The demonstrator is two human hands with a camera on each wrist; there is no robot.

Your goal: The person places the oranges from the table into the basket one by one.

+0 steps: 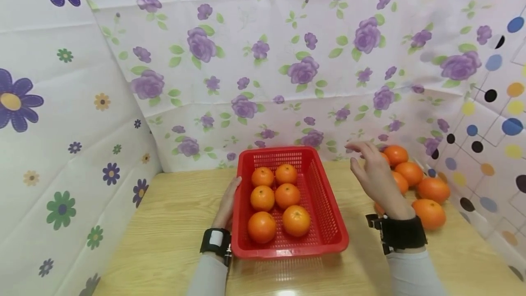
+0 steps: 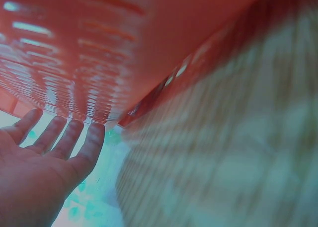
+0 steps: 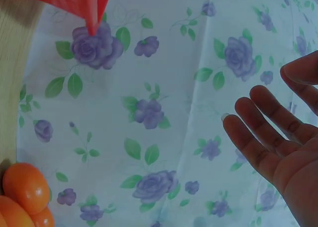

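Floral cloth [image 1: 263,76] backs the setup, bench [image 1: 176,227] in front of it. Red basket [image 1: 289,253] sits mid-bench, perforated walls, bare floor showing down its right side.

Left hand [image 1: 227,202]: fingers straight and slightly apart along the basket's left wall, tips at the mesh, not wrapped round the rim. Right hand [image 1: 379,181]: raised, fingers spread wide and loosely bent, holding nothing, between basket and pile. Head view has it overlapping part of the pile; right wrist view shows it apart from the fruit in that frame.

Oranges, smallest: six in the basket [image 1: 297,221], two columns of three toward the left. The rest [image 1: 433,190] are bunched on the bench at right; count unclear behind the right hand.

My take on doing this well: light left-hand pressure only, or the basket slides. Take fruit from the pile's near edge, full-finger grip, so neighbours don't roll. Lower into the right strip, don't drop.
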